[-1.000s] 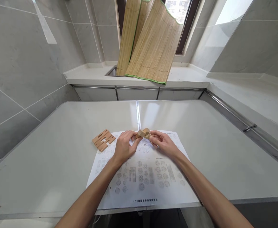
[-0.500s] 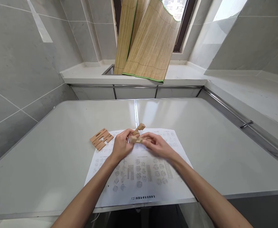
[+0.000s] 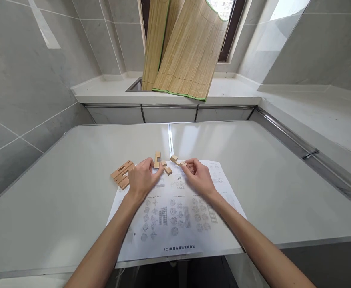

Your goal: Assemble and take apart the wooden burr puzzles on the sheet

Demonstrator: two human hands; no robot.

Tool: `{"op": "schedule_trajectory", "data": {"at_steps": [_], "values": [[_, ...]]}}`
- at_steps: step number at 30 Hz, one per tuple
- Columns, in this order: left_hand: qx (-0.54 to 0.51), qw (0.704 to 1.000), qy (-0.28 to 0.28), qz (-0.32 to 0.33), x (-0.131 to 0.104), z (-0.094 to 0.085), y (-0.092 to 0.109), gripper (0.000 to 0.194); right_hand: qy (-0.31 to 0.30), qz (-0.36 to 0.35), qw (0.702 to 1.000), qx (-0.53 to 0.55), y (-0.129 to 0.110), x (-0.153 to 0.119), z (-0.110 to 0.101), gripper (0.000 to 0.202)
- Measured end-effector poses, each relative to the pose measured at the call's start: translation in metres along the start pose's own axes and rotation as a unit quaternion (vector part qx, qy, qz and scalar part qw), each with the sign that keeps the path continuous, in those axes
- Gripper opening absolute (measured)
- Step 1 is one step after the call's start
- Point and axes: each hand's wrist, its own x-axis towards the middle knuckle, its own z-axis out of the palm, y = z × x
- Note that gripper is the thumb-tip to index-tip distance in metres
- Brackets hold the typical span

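Observation:
Notched light wooden pieces [image 3: 157, 159] are pinched in my left hand [image 3: 143, 176]; one stands upright and another [image 3: 168, 171] slants down to the right past my thumb. Between thumb and fingers, my right hand [image 3: 198, 175] grips a notched wooden piece [image 3: 174, 159] that points up and left. A small gap separates the pieces of the two hands. Both hands are over a printed sheet [image 3: 175, 236] with rows of small diagrams. The brown slotted wooden board [image 3: 121, 174] lies left of my left hand, which partly covers it.
The sheet lies on a glossy white table [image 3: 82, 192] with a centre seam. Behind stands a white ledge [image 3: 103, 90] with a bamboo mat [image 3: 190, 56] hanging over it. A metal rail [image 3: 292, 136] runs along the right side.
The hands have moved apart, and the wooden pieces that were together between them are now split between left and right. My left hand has shifted left, over part of the board.

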Motion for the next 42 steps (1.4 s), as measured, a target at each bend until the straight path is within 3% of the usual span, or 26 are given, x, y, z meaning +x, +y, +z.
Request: {"op": "schedule_trajectory", "data": {"at_steps": [5,13,16,19,21,23,25,28,42], "values": [[0.042,0.998,-0.045,-0.010,0.001,0.000,-0.005,0.039,0.001,-0.047,0.990,-0.130,0.008,-0.003,0.004,0.016],[-0.003,0.993,-0.118,0.018,-0.004,-0.001,-0.001,0.042,0.001,-0.093,0.974,-0.208,0.016,-0.002,0.008,0.018],[-0.029,0.989,-0.135,0.048,-0.005,-0.002,0.000,0.037,-0.024,-0.104,0.975,-0.195,0.017,-0.002,0.008,0.020],[-0.051,0.989,-0.091,0.101,-0.004,-0.002,0.000,0.022,-0.055,-0.115,0.978,-0.162,0.014,-0.004,0.008,0.020],[-0.086,0.983,-0.078,0.144,-0.003,0.000,-0.002,0.036,-0.073,-0.124,0.979,-0.145,0.012,-0.005,0.007,0.019],[-0.130,0.971,-0.108,0.168,-0.004,0.004,-0.004,0.059,-0.089,-0.137,0.977,-0.137,0.010,-0.006,0.007,0.018],[-0.162,0.961,-0.152,0.164,-0.005,0.008,-0.006,0.073,-0.099,-0.150,0.975,-0.132,0.008,-0.006,0.006,0.018],[-0.183,0.953,-0.188,0.150,-0.006,0.013,-0.009,0.076,-0.106,-0.149,0.976,-0.120,0.006,-0.006,0.005,0.017],[-0.208,0.945,-0.192,0.162,-0.005,0.017,-0.006,0.060,-0.125,-0.158,0.976,-0.080,0.008,-0.004,0.005,0.018]]}}
